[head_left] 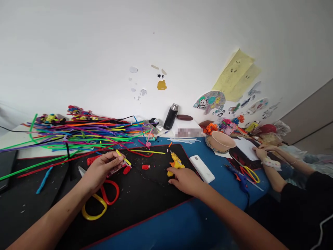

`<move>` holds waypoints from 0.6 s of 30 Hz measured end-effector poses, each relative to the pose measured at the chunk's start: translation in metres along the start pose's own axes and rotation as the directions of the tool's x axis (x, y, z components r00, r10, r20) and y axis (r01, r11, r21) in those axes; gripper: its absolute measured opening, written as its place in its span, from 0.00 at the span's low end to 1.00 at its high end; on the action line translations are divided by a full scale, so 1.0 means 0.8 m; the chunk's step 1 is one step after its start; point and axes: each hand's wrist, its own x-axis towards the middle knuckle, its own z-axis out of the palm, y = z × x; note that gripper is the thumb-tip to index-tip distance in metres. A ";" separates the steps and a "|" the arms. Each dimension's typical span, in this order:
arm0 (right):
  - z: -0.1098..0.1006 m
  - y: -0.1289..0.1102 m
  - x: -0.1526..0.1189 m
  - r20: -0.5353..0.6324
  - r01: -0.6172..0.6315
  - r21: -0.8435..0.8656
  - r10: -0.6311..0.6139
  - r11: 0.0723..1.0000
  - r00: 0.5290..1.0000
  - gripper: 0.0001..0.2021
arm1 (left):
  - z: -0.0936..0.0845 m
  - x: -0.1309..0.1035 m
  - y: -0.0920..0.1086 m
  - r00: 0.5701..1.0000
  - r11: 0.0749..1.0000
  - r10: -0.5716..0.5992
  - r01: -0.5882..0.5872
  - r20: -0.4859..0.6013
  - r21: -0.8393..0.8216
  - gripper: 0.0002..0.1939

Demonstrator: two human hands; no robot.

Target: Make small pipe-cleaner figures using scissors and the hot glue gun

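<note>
1. My L grip [110, 163] pinches the yellow pc [128, 162], left of the glue gun [177, 161]; it's small, so could slip or twist.
2. R grip [186, 178] is at the gun's handle; can't tell if closed. Loose hold = gun tips; if hot, poss. burn.
3. Loose red bit [146, 167] between hands, on mat [140, 203]: a stray glue drip might stick it.
4. Scissors [104, 197] by L forearm: careless elbow, poss. nick.

Smooth plastic glue gun [178, 161]; matt mat [140, 205]
</note>
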 end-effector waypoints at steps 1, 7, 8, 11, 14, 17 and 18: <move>0.002 0.001 0.001 0.011 0.000 -0.002 0.000 1.000 1.000 0.23 | 0.000 0.000 0.000 1.000 1.000 -0.003 0.003 0.007 0.000 0.21; 0.014 0.006 0.003 -0.041 -0.014 0.164 0.021 0.986 0.999 0.20 | -0.001 -0.002 -0.001 0.999 1.000 0.002 -0.003 0.034 0.028 0.20; 0.017 0.006 0.001 -0.061 -0.015 0.196 0.028 0.981 0.998 0.19 | -0.001 -0.002 -0.002 0.999 1.000 -0.001 0.000 0.040 0.030 0.20; 0.022 0.007 -0.002 -0.112 -0.023 0.250 0.052 0.968 0.992 0.15 | -0.001 -0.002 -0.003 0.999 1.000 -0.011 0.010 0.048 0.030 0.20; 0.026 0.004 -0.004 -0.143 -0.058 0.233 0.093 0.971 0.985 0.12 | -0.002 -0.002 -0.004 0.999 0.999 -0.017 0.015 0.044 0.034 0.20; 0.031 0.000 -0.004 -0.172 -0.100 0.179 0.131 0.979 0.976 0.09 | -0.002 -0.002 -0.004 0.999 0.999 -0.014 0.012 0.051 0.045 0.21; 0.033 -0.001 -0.004 -0.183 -0.105 0.166 0.135 0.980 0.974 0.09 | -0.002 -0.002 -0.004 0.998 0.998 -0.012 0.009 0.056 0.055 0.21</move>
